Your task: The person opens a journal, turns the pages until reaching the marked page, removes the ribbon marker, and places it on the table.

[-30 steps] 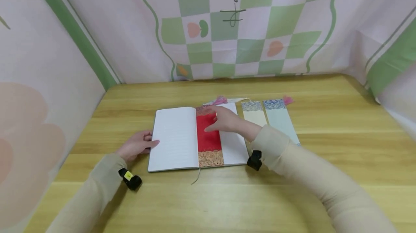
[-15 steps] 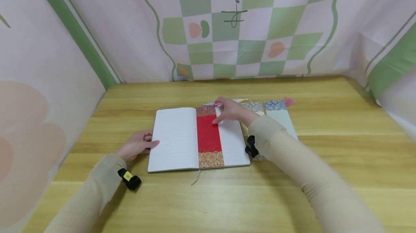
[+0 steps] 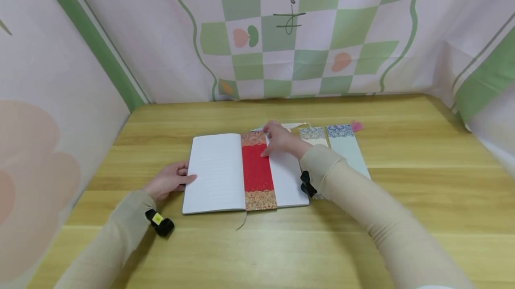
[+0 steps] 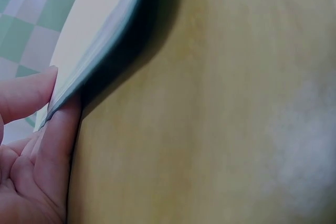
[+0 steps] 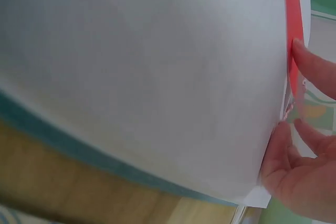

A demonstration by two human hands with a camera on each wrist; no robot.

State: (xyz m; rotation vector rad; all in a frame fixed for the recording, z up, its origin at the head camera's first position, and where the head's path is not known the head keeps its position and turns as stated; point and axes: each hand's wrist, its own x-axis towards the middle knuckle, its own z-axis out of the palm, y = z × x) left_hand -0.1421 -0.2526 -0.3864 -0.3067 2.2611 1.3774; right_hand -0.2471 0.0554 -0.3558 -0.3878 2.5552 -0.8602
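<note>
A notebook (image 3: 217, 177) lies open on the wooden table, its pages white and lined. Along its right page, beside the fold, rests a red bookmark (image 3: 257, 168) with patterned bands at both ends. My left hand (image 3: 166, 179) holds the notebook's left edge, thumb (image 4: 31, 93) on the page and fingers under the cover. At the bookmark's upper right corner, my right hand (image 3: 279, 139) pinches it, thumb (image 5: 312, 66) against its long edge and fingertips by its top end. A pinkish twisted cord (image 5: 288, 110) shows there, partly hidden by the fingers.
Right of the notebook lie a cream bookmark (image 3: 314, 134) and a pale blue bookmark (image 3: 348, 150) with a pink tassel (image 3: 356, 126). A whitish strip (image 3: 295, 125) sits behind the notebook. A thin grey ribbon (image 3: 241, 222) hangs below its spine. A patterned curtain (image 3: 314, 25) backs the table.
My right hand has moved from over the red bookmark to its upper right corner. The bookmark has shifted slightly toward me and left. My left hand stays put.
</note>
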